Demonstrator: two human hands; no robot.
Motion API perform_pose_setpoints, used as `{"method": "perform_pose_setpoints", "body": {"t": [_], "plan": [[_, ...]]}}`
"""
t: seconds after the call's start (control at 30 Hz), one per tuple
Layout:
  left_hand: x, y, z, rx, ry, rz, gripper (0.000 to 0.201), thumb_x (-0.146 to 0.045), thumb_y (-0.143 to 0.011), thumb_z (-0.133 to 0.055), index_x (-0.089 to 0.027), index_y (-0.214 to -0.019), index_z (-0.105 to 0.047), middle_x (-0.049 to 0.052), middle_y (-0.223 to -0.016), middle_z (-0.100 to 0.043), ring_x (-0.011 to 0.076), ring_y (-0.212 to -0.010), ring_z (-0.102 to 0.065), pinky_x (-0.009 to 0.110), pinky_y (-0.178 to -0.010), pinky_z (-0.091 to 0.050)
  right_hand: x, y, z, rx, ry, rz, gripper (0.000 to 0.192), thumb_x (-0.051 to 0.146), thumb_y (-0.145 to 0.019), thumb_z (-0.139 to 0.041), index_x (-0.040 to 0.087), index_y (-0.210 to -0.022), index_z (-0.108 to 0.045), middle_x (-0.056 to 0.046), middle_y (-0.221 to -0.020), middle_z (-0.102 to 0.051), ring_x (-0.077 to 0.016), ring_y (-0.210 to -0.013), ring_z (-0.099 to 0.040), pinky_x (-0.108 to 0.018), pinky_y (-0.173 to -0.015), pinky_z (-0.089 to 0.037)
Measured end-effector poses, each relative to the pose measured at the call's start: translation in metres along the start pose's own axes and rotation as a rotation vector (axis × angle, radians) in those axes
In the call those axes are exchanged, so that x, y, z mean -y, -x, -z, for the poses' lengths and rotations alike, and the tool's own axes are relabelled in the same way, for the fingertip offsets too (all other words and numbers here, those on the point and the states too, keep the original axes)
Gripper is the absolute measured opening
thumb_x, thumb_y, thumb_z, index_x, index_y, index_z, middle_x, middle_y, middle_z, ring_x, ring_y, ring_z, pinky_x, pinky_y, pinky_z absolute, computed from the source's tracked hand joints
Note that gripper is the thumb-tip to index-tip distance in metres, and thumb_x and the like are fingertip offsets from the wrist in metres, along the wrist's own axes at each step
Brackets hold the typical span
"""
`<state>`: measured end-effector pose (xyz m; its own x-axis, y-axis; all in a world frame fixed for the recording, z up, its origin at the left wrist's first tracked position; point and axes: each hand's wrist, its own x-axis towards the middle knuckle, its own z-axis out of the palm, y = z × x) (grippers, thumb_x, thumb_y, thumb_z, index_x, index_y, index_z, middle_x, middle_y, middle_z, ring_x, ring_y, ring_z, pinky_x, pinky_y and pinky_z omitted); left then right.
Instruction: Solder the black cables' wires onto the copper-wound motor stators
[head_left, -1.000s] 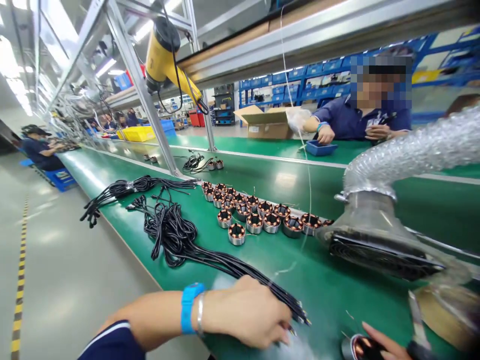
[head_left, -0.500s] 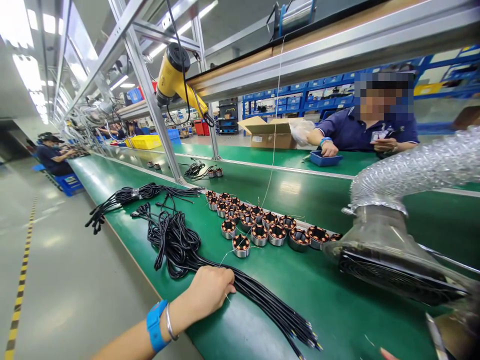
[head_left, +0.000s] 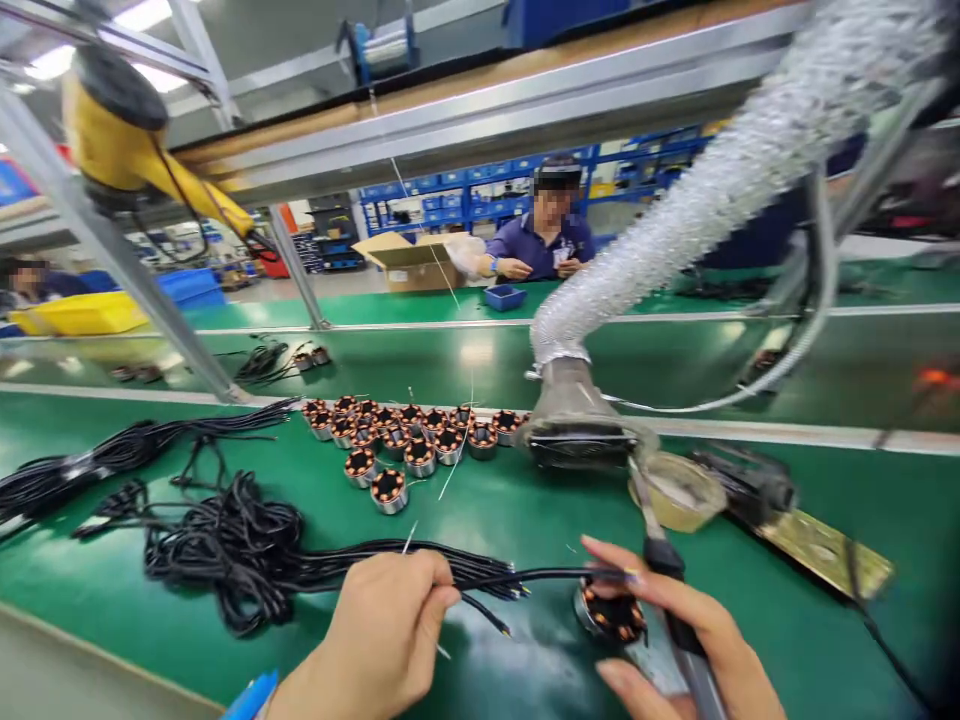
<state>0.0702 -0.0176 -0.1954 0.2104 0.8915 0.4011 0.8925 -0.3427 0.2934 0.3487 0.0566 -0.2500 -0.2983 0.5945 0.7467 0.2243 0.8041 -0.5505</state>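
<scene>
Hands at wound stator, lower centre of frame.
Left hand [head_left: 382, 640] pinches a black lead wire [head_left: 540, 576] and thin solder strand; right hand [head_left: 679, 645] grips the soldering iron [head_left: 660, 560], fingers closed around it, directly over the stator [head_left: 609, 612] on the green belt [head_left: 480, 520]. Spare stators [head_left: 397, 440] sit upper left.

Bright, even factory lighting, coming from ceiling strip lamps [head_left: 90, 40] far left overhead. Green counter [head_left: 525, 510] glossy, throwing back pale glare patches in far belt area. Shadows staying soft, faint under cable bundle [head_left: 225, 550]. Motion blur smearing whole frame: yellow tool [head_left: 127, 140] at left, silver duct [head_left: 720, 190] at right, orange glow far right all streaking. Wide-angle lens bending frame rails at edges. Near hands slightly soft; far worker's face pixelated.
</scene>
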Motion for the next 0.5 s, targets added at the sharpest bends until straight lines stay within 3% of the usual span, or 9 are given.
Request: {"method": "perform_pose_setpoints", "body": {"t": [0.17, 0.27, 0.37, 0.5], "plan": [[-0.005, -0.018, -0.031, 0.172, 0.038, -0.013, 0.011, -0.016, -0.09, -0.046, -0.023, -0.082, -0.05, -0.003, -0.061, -0.06, 0.0148, -0.054, -0.057, 0.027, -0.054, -0.038, 0.003, -0.011, -0.007, -0.11, -0.113, -0.081, 0.037, 0.008, -0.085, -0.06, 0.024, -0.117, -0.05, -0.006, -0.093, -0.07, -0.0166, -0.071, -0.071, -0.026, -0.062, -0.062], [-0.001, -0.021, -0.03, 0.265, 0.087, 0.031, 0.012, -0.019, -0.092, -0.045, -0.023, -0.082, -0.05, -0.005, -0.055, -0.055, 0.014, -0.05, -0.054, 0.025, -0.051, -0.035, -0.007, -0.015, -0.008, -0.165, -0.037, -0.072, 0.036, 0.011, -0.082, -0.065, 0.022, -0.113, -0.051, -0.007, -0.098, -0.069, -0.0174, -0.074, -0.071, -0.03, -0.065, -0.062], [0.004, -0.019, -0.027, 0.276, 0.106, 0.042, 0.013, -0.023, -0.094, -0.044, -0.022, -0.083, -0.051, -0.006, -0.054, -0.052, 0.0137, -0.049, -0.052, 0.024, -0.05, -0.034, -0.015, -0.018, -0.005, -0.201, 0.078, -0.035, 0.034, 0.011, -0.079, -0.067, 0.023, -0.108, -0.052, -0.007, -0.099, -0.069, -0.0206, -0.084, -0.071, -0.035, -0.074, -0.061], [0.008, -0.02, -0.029, 0.332, 0.107, 0.066, 0.015, -0.025, -0.095, -0.043, -0.022, -0.083, -0.051, -0.005, -0.055, -0.052, 0.0137, -0.05, -0.052, 0.024, -0.051, -0.034, -0.015, -0.011, -0.003, -0.139, -0.065, -0.2, 0.027, 0.011, -0.085, -0.063, 0.023, -0.108, -0.053, -0.005, -0.094, -0.069, -0.015, -0.069, -0.07, -0.028, -0.063, -0.062]]}}
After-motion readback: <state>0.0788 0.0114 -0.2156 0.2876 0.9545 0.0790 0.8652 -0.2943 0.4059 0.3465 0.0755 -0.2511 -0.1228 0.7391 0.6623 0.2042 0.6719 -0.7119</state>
